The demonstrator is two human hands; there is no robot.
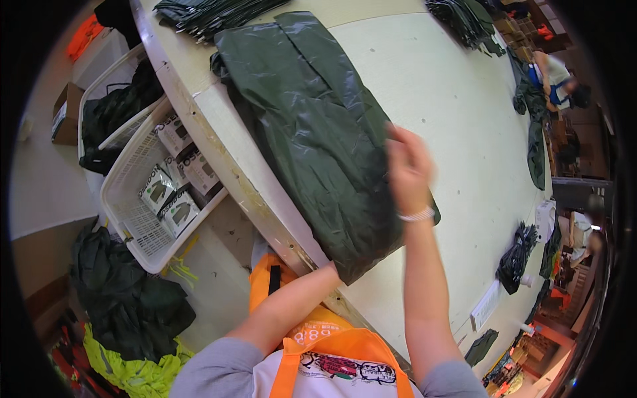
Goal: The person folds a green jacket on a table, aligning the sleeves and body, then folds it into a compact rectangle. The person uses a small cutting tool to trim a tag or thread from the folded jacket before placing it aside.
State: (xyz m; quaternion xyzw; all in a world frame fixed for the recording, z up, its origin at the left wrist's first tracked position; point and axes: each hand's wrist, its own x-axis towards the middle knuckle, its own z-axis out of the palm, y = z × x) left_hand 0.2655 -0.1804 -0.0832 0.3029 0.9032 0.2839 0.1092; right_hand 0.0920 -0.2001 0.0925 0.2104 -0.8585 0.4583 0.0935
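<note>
A dark green, shiny waterproof garment (302,106), folded into a long bundle, lies slantwise on the white table (458,146), its near end at the table's edge. At the bundle's right edge is my right hand (408,162), slightly blurred. Its fingers are loosely bent and apart, and nothing shows between them. A pale beaded bracelet (418,215) circles that wrist. My left forearm (292,308) reaches to the bundle's near corner, where the green material covers the hand and hides its fingers.
Stacks of dark folded pieces lie at the table's far left (212,16) and far right (468,23). Left of the table, a white basket (123,192) holds boxed packages. Dark garments (126,285) and yellow ones (129,365) lie below it. Another person (557,79) works across the table.
</note>
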